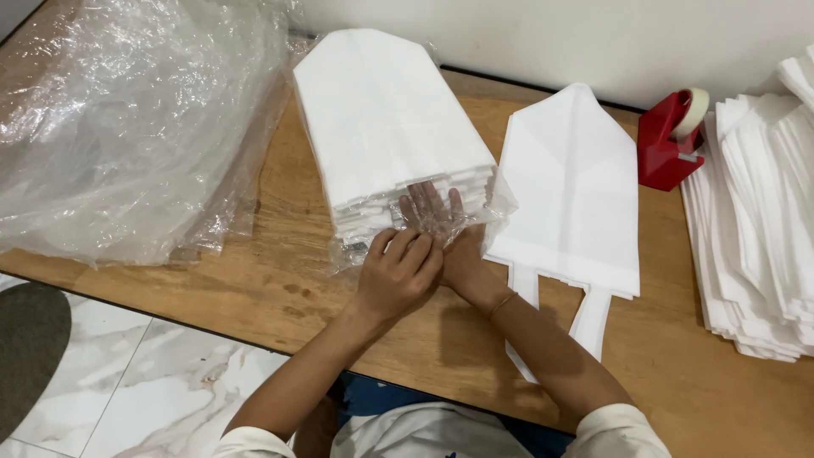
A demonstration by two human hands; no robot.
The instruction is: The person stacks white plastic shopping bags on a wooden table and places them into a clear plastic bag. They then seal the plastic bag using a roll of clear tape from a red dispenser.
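Observation:
A thick stack of white folded bags (386, 119) lies on the wooden table (280, 280), inside a clear plastic wrapper (424, 222) whose open end faces me. My right hand (441, 225) reaches into that open end, its fingers showing through the film against the stack's near edge. My left hand (398, 271) pinches the wrapper's loose film right beside it, crossing over the right wrist. A single white bag with handles (572, 191) lies flat just to the right of the stack.
A large heap of crumpled clear plastic (127, 119) covers the table's left part. A red tape dispenser (674, 140) stands at the back right by the wall. Another pile of white bags (759, 220) fills the right edge. Marble floor tiles (153, 373) show below.

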